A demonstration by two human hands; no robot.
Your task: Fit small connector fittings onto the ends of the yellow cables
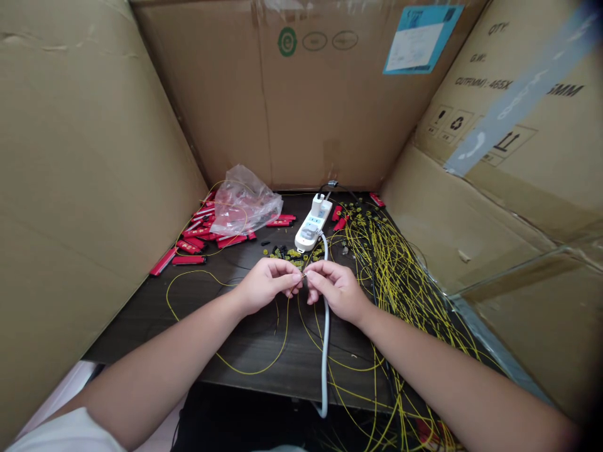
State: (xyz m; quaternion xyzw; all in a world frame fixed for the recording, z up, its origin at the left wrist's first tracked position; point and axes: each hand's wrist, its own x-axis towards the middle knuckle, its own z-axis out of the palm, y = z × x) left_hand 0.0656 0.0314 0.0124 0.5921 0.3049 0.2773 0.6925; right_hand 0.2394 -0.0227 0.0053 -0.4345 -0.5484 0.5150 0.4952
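Head view, the only one. Left hand (266,284) and right hand (332,287) brought together over the middle of the dark table (141,317), fingertips of both pinched on the end of a thin yellow fibre cable (245,370); a tiny fitting at the pinch point, too small to identify. Cable trailing from the fingers in a loose loop across the table towards the near edge. Judged very light, limp and springy, smooth-jacketed and so apt to slip; likely fragile if kinked, hence best held close to the tip with fingertip pressure only, the slack left free. Grey power cord (325,351) running under the right wrist to a white power strip (311,226) just beyond the hands. Small yellow and black parts (285,253) scattered between strip and hands. Dense tangle of further yellow cables (400,282) at right, some hanging off the near edge. Red flat pieces (193,242) heaped at back left, a crumpled clear plastic bag (245,201) lying partly on them. Table smooth, dark, cluttered. Workspace walled on three sides by cardboard panels (94,157), close quarters, little elbow room.
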